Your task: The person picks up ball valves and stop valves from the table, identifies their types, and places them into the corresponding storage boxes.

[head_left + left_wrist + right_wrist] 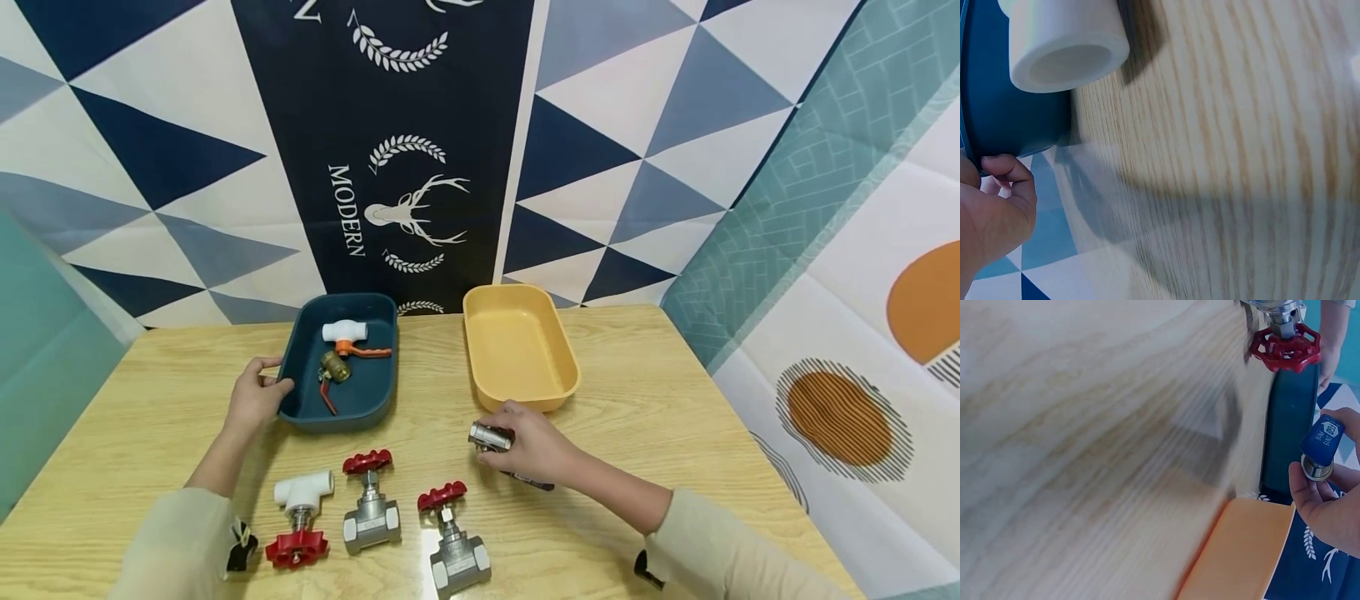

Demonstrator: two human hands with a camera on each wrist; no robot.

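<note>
While the left hand (253, 398) pinches the blue bin (341, 423), the right (536, 448) grips a valve (489, 437).

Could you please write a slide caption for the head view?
Left hand grips a blue bin with two valves inside; right hand holds a metal valve near a yellow bin.

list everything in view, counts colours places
Blue oblong bin: 1, blue, left rear
Yellow oblong bin: 1, yellow, right rear
Plastic lever valve: 1, white/orange, in blue bin
Brass lever valve: 1, brass/red, same bin
Plastic handwheel valve: 1, white/red, left front
Metal handwheel valves: 2, silver/red, centre front
Metal lever valve: 1, silver/blue, held
Wooden table: 1, tan, underneath
Patterned backdrop: 1, multicoloured, behind
Wristwear: 2, black, cuffs
Sleeves: 2, beige, forearms
Left hand: 1, blue bin's rim
Right hand: 1, holding metal lever valve
</note>
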